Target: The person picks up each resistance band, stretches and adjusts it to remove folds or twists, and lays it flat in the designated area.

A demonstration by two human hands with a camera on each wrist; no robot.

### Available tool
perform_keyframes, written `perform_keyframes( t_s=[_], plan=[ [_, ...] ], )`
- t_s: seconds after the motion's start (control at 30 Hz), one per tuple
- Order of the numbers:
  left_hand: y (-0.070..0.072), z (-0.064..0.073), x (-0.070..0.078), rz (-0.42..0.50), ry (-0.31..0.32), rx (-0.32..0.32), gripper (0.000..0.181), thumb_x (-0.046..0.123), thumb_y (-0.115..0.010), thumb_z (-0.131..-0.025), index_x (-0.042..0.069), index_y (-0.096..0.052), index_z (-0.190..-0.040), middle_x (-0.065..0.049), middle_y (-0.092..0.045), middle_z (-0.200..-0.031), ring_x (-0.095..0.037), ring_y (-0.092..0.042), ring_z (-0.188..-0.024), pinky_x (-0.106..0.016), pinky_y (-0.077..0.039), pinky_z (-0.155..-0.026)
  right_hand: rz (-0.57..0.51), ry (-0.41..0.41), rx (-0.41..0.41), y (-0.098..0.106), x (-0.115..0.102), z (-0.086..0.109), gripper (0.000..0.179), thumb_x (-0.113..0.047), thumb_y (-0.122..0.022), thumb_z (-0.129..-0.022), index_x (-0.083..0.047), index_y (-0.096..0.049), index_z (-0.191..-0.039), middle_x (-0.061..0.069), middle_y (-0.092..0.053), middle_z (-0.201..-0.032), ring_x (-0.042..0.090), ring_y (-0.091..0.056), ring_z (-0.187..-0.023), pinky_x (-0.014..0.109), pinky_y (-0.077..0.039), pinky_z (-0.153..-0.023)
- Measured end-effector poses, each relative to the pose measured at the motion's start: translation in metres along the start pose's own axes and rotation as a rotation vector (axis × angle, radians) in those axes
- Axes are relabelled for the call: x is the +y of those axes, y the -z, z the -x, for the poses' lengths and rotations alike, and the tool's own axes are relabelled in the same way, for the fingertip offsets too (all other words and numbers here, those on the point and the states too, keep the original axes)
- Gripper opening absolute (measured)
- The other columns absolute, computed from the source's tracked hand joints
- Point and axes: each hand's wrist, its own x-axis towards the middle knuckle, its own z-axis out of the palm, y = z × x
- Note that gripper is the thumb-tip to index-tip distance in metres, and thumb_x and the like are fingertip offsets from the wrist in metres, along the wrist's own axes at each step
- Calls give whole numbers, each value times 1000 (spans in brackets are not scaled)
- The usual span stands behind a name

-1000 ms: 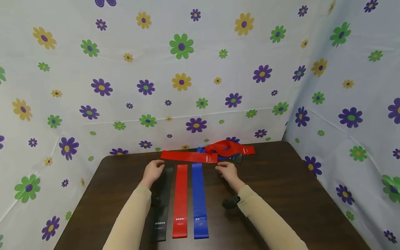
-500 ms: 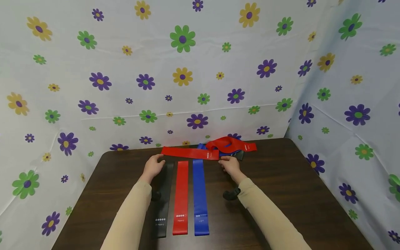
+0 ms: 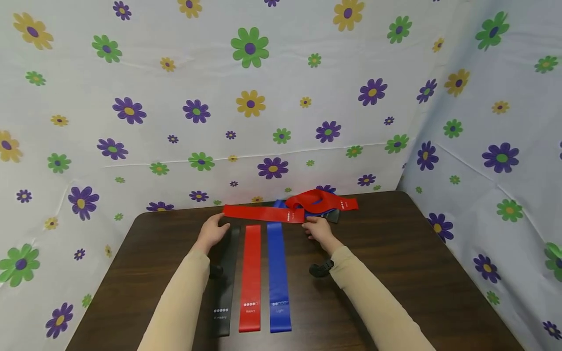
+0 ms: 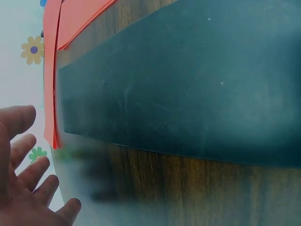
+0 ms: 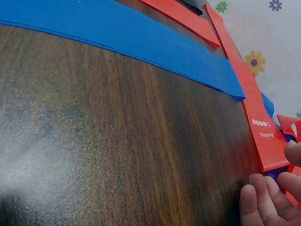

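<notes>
A red resistance band (image 3: 259, 213) lies crosswise along the back of the table, its "Heavy" end toward the right. My left hand (image 3: 212, 231) is by its left end; in the left wrist view the fingers (image 4: 34, 173) are spread apart and hold nothing. My right hand (image 3: 319, 230) is at the labelled end, thumb and fingers loosely bent with a gap between them in the right wrist view. Below lie three flattened bands side by side: a black one (image 3: 227, 287), a red one (image 3: 250, 278) and a blue one (image 3: 277, 278).
Behind my right hand is a loose heap with a looped red band (image 3: 318, 201), blue band showing beneath and a black end (image 3: 332, 215) sticking out. The dark wooden table (image 3: 395, 253) meets a flowered cloth (image 3: 272, 122) at the back.
The head view has shifted slightly. Both hands stay close to the two ends of the crosswise red band, and the bands keep their places.
</notes>
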Motion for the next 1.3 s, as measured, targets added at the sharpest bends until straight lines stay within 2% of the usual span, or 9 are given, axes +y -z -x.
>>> perform_keyframes(
  t_s=[0.2, 0.43, 0.63, 0.83, 0.97, 1.1, 1.2, 1.3],
  plan=[
    [2, 1, 2, -35, 14, -47, 60, 22, -52, -98, -6, -31, -147, -33, -25, -150, -49, -24, -137, -59, -18, -111, 2, -8, -36, -5, -4, 1, 50, -12, -61, -93, 5, -48, -139, 20, -59, -122, 24, -60, -84, 30, -55, -67],
    [6, 4, 2, -92, 86, -121, 66, 33, -48, -99, 2, -24, -152, -32, -14, -154, -53, -10, -139, -71, -12, -105, 8, -7, -81, -11, -7, 2, 54, -14, -62, -93, 4, -45, -141, 19, -58, -125, 25, -60, -86, 32, -55, -67],
    [10, 5, 7, -107, 118, -180, 69, 39, -46, -99, 6, -20, -154, -32, -7, -155, -53, -1, -140, -72, -3, -105, 26, -8, -99, -14, -11, 3, 51, -13, -60, -94, 4, -47, -140, 20, -59, -126, 28, -60, -91, 34, -55, -71],
    [10, 1, 3, -104, 134, -211, 71, 44, -44, -99, 6, -18, -154, -31, -1, -156, -53, 5, -139, -72, 4, -104, 22, -9, -122, -13, -12, 1, 49, -15, -62, -93, 3, -51, -138, 19, -62, -121, 30, -62, -95, 38, -55, -76],
    [9, -3, 3, -78, 146, -196, 71, 44, -43, -99, 3, -21, -152, -29, -5, -156, -53, 2, -139, -72, 3, -105, 22, 17, -135, -10, -12, 1, 49, -16, -64, -92, 3, -52, -136, 18, -63, -118, 28, -63, -92, 37, -56, -73],
    [7, -8, 5, -23, 155, -144, 67, 40, -42, -101, -6, -27, -148, -28, -14, -154, -52, -6, -137, -68, -4, -108, -1, -18, -127, -9, -14, 2, 49, -15, -61, -94, 2, -50, -138, 19, -60, -123, 31, -60, -100, 39, -55, -78],
    [5, -14, 9, 70, 136, -90, 61, 33, -41, -103, -12, -33, -143, -29, -21, -151, -51, -12, -136, -63, -9, -110, -17, -39, -124, -9, -14, 2, 48, -16, -59, -95, 2, -50, -139, 18, -58, -126, 31, -57, -103, 38, -54, -80],
    [4, -22, 14, 208, 101, -59, 55, 26, -38, -104, -17, -35, -139, -31, -23, -149, -49, -15, -138, -57, -11, -113, -29, -46, -130, -6, -11, -1, 48, -19, -59, -96, 2, -50, -139, 17, -56, -127, 31, -53, -105, 39, -52, -83]
  ],
)
